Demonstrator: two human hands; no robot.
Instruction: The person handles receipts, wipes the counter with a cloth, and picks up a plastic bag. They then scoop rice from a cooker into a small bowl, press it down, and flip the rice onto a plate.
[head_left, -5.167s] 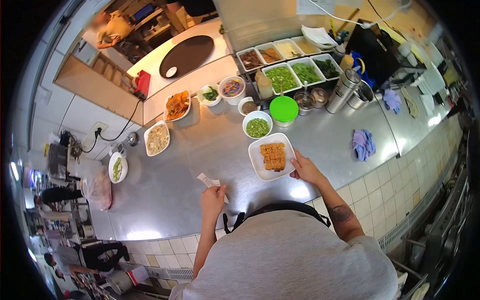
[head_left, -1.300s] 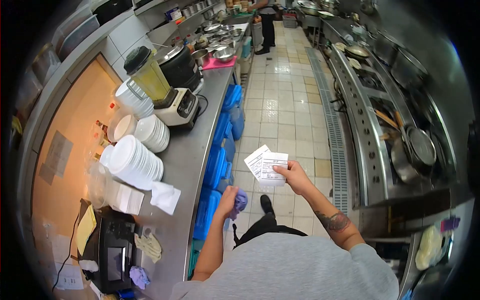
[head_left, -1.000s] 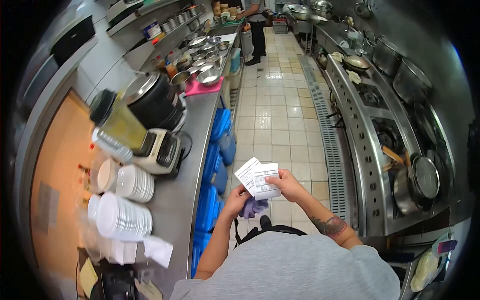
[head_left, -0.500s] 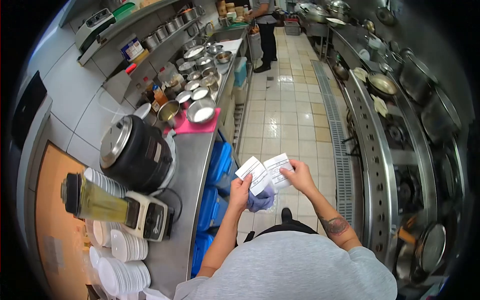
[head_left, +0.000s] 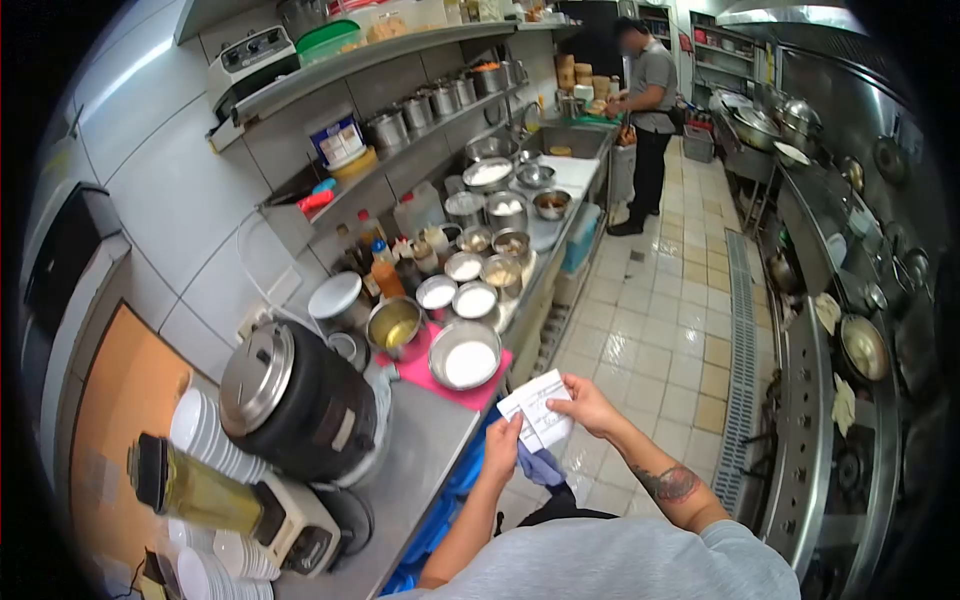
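Note:
Two white paper slips [head_left: 541, 410] with dark printed lines are held together, overlapping, above the floor beside the steel counter. My left hand [head_left: 502, 447] pinches their lower left side, thumb on top. At their upper right, my right hand [head_left: 590, 404] is closed on them, also with the thumb on the front. A purple cloth [head_left: 541, 467] hangs just below the slips. To the left of the slips, a steel bowl of white contents [head_left: 465, 355] stands on a pink mat [head_left: 440, 383] at the counter's edge.
The steel counter [head_left: 425, 430] holds a black warmer [head_left: 300, 400], a blender [head_left: 215, 495], stacked white plates and several metal containers. Stoves [head_left: 800, 430] line the right side. A person in grey [head_left: 652, 100] stands at the far counter, beyond the tiled floor [head_left: 640, 350].
The view has swung left and up. The two slips, held apart before, now overlap, and my hands are closer together. More of the shelves and the other person shows.

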